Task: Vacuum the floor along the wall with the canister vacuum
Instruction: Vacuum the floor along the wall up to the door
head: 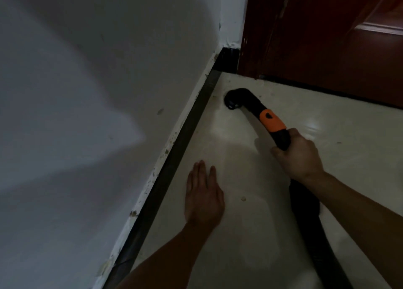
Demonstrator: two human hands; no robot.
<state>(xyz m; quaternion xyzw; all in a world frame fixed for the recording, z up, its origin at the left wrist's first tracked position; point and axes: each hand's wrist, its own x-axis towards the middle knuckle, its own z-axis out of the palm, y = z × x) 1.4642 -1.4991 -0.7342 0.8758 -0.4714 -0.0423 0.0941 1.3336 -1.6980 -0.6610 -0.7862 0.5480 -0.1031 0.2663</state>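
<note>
Wall [98, 92]: I see pale grey plaster filling the left side, chipped and stained along its lower edge.
Floor [250, 234]: pale glossy tile, running from the skirting to the door.
Door [327, 38]: dark red wood at top right, meeting the wall at the corner.
Skirting [174, 169]: dark strip between wall and floor, running up to the corner.
Hose [311, 223]: black, coming from bottom right, passing under the right forearm.
Right hand [298, 155]: clenched round the hose just behind the collar.
Left hand [204, 195]: flat, fingers straight, palm down near the skirting, holding nothing; I cannot tell whether it touches the tile.
Nozzle [239, 98]: black bent end, down on the floor near the corner, beside the skirting.
Collar [271, 121]: orange, between nozzle and right hand.
Crumb [243, 199]: 1 speck just right of the left hand.
</note>
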